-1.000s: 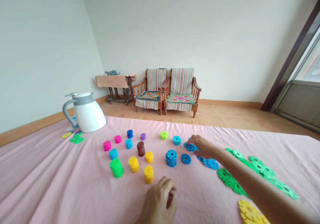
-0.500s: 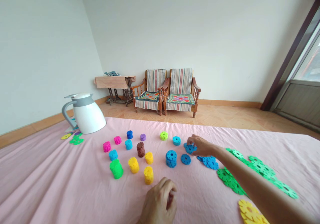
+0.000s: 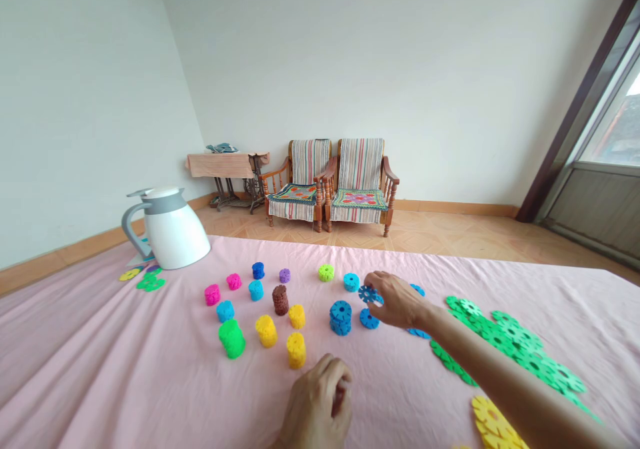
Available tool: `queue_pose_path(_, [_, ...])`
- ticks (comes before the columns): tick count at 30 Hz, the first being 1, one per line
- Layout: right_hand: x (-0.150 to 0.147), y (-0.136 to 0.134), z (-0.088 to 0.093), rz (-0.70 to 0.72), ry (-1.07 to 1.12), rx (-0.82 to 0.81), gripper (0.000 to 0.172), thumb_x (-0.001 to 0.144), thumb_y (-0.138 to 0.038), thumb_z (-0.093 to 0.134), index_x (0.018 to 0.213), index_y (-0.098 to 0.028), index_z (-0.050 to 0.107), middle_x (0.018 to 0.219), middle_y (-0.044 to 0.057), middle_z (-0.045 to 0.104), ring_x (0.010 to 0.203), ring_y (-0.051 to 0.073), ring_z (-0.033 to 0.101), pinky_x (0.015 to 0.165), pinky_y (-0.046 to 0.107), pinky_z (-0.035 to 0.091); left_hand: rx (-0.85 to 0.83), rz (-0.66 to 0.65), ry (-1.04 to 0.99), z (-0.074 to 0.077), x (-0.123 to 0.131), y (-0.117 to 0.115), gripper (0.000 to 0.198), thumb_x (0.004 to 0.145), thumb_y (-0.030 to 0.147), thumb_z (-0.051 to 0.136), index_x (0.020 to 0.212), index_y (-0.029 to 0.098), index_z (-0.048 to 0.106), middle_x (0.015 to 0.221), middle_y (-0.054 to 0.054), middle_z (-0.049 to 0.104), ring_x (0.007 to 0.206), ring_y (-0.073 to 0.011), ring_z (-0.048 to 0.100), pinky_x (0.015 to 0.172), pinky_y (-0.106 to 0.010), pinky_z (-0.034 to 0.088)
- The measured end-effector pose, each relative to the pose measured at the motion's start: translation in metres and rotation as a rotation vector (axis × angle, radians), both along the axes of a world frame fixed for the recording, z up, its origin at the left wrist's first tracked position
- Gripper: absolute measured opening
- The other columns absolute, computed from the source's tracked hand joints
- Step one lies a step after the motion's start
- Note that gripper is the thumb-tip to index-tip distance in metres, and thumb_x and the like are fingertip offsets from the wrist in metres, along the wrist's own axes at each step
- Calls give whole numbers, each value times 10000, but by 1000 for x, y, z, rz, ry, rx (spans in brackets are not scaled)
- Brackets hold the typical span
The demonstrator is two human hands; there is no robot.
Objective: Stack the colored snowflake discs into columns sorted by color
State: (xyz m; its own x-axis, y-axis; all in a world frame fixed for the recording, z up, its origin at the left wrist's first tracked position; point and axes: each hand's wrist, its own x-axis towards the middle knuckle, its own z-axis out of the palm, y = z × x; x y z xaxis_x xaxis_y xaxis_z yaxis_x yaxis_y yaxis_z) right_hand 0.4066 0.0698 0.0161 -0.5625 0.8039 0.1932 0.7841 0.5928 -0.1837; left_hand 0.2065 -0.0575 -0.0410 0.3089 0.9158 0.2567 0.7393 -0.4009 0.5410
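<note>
My right hand [image 3: 395, 300] pinches a blue notched disc [image 3: 367, 293] between thumb and fingers, tilted and raised beside a stack of blue discs [image 3: 341, 317]. One flat blue disc [image 3: 369, 319] lies on the cloth just below that hand; other loose blue discs [image 3: 419, 333] are partly hidden behind the wrist. My left hand [image 3: 317, 402] rests curled on the pink cloth, in front of a yellow stack [image 3: 296, 350]. Its fingers are bent in, and I cannot make out anything inside them. A shorter light blue stack [image 3: 351, 282] stands beyond the blue one.
Several small stacks, including a green one [image 3: 232, 339] and a brown one [image 3: 281, 299], stand left of centre. Spread green discs [image 3: 520, 342] and yellow discs [image 3: 495, 423] lie at right, partly under my forearm. A white jug [image 3: 177, 235] stands at the far left on the pink cloth [image 3: 165, 369].
My right hand has moved a little left from the loose blue discs, now with one disc lifted in its fingers. My left hand stays where it was.
</note>
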Motion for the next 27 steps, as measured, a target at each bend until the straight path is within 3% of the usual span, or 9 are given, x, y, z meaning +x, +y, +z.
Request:
queue_pose_path(7, [-39, -19, 16, 84, 57, -18, 202, 713, -241, 569, 904, -179, 586, 883, 56, 612, 771, 170, 576, 663, 257, 381, -10, -1, 7, 2, 0, -1, 287, 603, -45, 413, 753, 186, 497, 705, 18, 532, 596, -111, 501, 548, -204, 336])
queue_pose_path(14, [-45, -23, 17, 77, 38, -18, 277, 710, -297, 595, 956, -175, 630, 927, 89, 622, 816, 219, 584, 723, 316, 387, -23, 0, 4, 0, 0, -2, 294, 602, -43, 415, 768, 184, 499, 714, 14, 537, 598, -114, 508, 549, -205, 340])
queue_pose_path(21, [-26, -28, 10, 16, 147, -33, 264, 808, -222, 497, 1047, -167, 596, 978, 88, 627, 807, 171, 603, 728, 279, 432, -5, 0, -9, 3, 1, -3, 293, 606, -49, 417, 764, 183, 499, 708, 14, 536, 598, -115, 513, 550, -204, 342])
queue_pose_path(27, [21, -52, -11, -23, 350, -44, 233, 807, -151, 431, 972, -192, 590, 849, 40, 645, 722, 145, 602, 687, 269, 450, 7, -5, -37, 3, 0, -3, 293, 615, -50, 415, 770, 183, 503, 730, 9, 558, 616, -119, 535, 550, -198, 359])
